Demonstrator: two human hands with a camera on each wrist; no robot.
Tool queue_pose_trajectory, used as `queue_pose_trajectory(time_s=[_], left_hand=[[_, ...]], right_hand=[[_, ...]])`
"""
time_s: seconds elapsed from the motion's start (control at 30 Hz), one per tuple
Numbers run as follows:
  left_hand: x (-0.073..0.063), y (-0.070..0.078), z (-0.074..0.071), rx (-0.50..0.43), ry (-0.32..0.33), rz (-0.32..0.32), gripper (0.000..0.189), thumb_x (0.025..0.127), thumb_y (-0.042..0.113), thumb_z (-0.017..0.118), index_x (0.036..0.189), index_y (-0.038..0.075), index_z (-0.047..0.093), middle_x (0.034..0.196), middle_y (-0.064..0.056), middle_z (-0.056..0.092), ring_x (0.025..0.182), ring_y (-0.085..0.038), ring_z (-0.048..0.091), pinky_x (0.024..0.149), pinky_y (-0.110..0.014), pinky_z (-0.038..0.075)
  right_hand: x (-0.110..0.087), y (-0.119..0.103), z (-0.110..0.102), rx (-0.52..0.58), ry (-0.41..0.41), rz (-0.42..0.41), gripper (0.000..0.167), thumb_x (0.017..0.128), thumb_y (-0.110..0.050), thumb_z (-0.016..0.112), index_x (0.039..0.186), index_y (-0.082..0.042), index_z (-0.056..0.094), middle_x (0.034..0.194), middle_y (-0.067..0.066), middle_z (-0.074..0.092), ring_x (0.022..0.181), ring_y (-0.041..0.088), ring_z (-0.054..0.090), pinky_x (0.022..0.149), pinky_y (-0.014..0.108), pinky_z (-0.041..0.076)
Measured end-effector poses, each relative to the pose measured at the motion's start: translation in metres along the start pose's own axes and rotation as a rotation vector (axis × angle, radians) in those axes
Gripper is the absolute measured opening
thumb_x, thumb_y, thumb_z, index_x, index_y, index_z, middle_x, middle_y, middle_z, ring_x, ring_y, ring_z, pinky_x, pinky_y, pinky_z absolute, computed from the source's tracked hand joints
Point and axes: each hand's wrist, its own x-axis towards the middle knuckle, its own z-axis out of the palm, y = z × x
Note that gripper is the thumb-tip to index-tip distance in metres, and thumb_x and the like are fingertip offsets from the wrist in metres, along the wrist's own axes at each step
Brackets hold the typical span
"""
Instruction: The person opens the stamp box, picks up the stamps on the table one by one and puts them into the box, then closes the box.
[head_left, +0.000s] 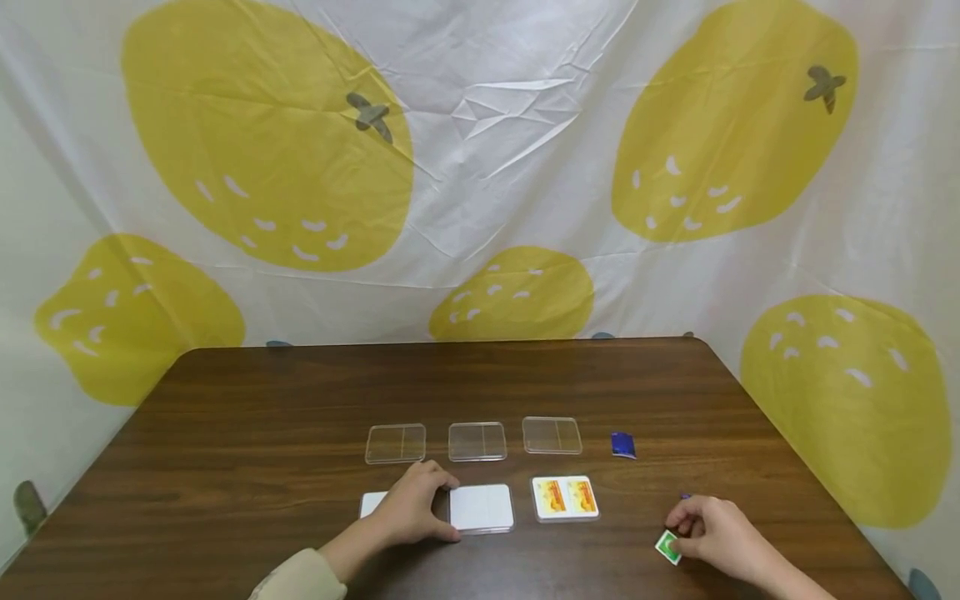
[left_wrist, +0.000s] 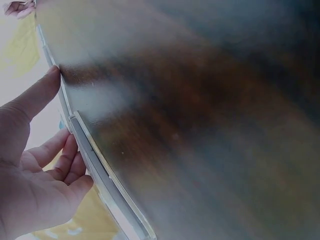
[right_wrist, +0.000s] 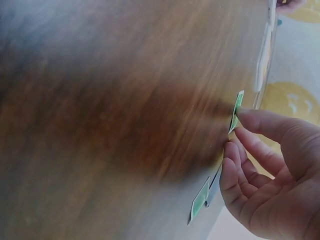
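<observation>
**Small green card in right hand; left hand at white-filled case**

Head view. Right hand (head_left: 718, 533): thumb and fingers pinching a green card (head_left: 667, 547) above or on the brown table (head_left: 225, 417), contact impossible to tell. Just beyond the fingers, a blue scrap (head_left: 686, 496), partly hidden; farther beyond and leftward, a flat blue piece (head_left: 623, 445). Left hand (head_left: 412, 505): fingers relaxed and apart, index finger and thumb at the far and near left corners of a white-filled case (head_left: 482, 508). Right of this, between the hands, a picture case (head_left: 566, 498) with two orange-yellow panels. Behind the left wrist, a half-covered case (head_left: 371, 503). Beyond the left hand, a row of three clear trays (head_left: 477, 442).

Left wrist view. Left thumb extended to a clear edge, remaining fingers slightly bent beside a clear-rimmed case (left_wrist: 107, 172). Beyond the thumb, part of the right hand.

Right wrist view. Green card between right thumb and index finger. Near the curled outer fingers, a second green card (right_wrist: 199, 201).
</observation>
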Motion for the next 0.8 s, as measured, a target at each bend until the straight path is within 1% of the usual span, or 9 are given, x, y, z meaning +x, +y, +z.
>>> queue_pose_trajectory(time_s=[0.17, 0.3, 0.37, 0.53, 0.8], left_hand=[[-0.0006, 0.0002, -0.0001, -0.001, 0.006, 0.003, 0.056, 0.055, 0.030, 0.084, 0.098, 0.002, 0.064, 0.089, -0.002, 0.055, 0.087, -0.018, 0.047, 0.077, -0.032, 0.043], [-0.0003, -0.0008, 0.0009, 0.003, 0.008, 0.005, 0.055, 0.054, 0.030, 0.084, 0.098, 0.002, 0.064, 0.089, -0.002, 0.055, 0.087, -0.019, 0.047, 0.078, -0.032, 0.042], [0.0000, -0.0010, 0.0011, 0.004, 0.008, 0.005, 0.056, 0.054, 0.030, 0.084, 0.098, 0.002, 0.064, 0.089, -0.002, 0.055, 0.087, -0.019, 0.047, 0.078, -0.033, 0.042], [-0.0001, -0.0004, 0.0005, 0.000, 0.006, 0.004, 0.056, 0.054, 0.029, 0.084, 0.098, 0.002, 0.064, 0.089, -0.002, 0.055, 0.087, -0.019, 0.047, 0.077, -0.032, 0.042], [-0.0006, 0.0004, -0.0005, 0.002, 0.000, -0.005, 0.056, 0.055, 0.030, 0.084, 0.099, 0.002, 0.064, 0.089, -0.002, 0.055, 0.087, -0.019, 0.047, 0.077, -0.033, 0.043]], right_hand=[[0.0011, -0.0002, 0.0006, -0.021, -0.009, -0.046, 0.013, 0.068, -0.009, 0.074, 0.074, -0.010, 0.063, 0.066, -0.009, 0.056, 0.055, -0.003, 0.047, 0.049, 0.020, 0.042], [0.0033, 0.0007, 0.0000, -0.051, 0.003, -0.093, 0.015, 0.066, -0.008, 0.075, 0.071, -0.012, 0.062, 0.064, -0.012, 0.054, 0.055, -0.004, 0.046, 0.048, 0.019, 0.041], [0.0043, 0.0005, -0.0004, -0.051, -0.004, -0.100, 0.016, 0.066, -0.008, 0.075, 0.071, -0.013, 0.061, 0.063, -0.013, 0.054, 0.054, -0.004, 0.045, 0.047, 0.019, 0.040], [0.0052, -0.0026, -0.0005, -0.014, -0.043, -0.072, 0.014, 0.068, -0.005, 0.072, 0.070, -0.011, 0.059, 0.061, -0.011, 0.055, 0.054, -0.003, 0.047, 0.047, 0.019, 0.040], [0.0060, -0.0033, -0.0009, 0.024, -0.058, -0.036, 0.015, 0.066, -0.003, 0.071, 0.072, -0.008, 0.059, 0.063, -0.007, 0.055, 0.057, -0.002, 0.047, 0.049, 0.020, 0.042]])
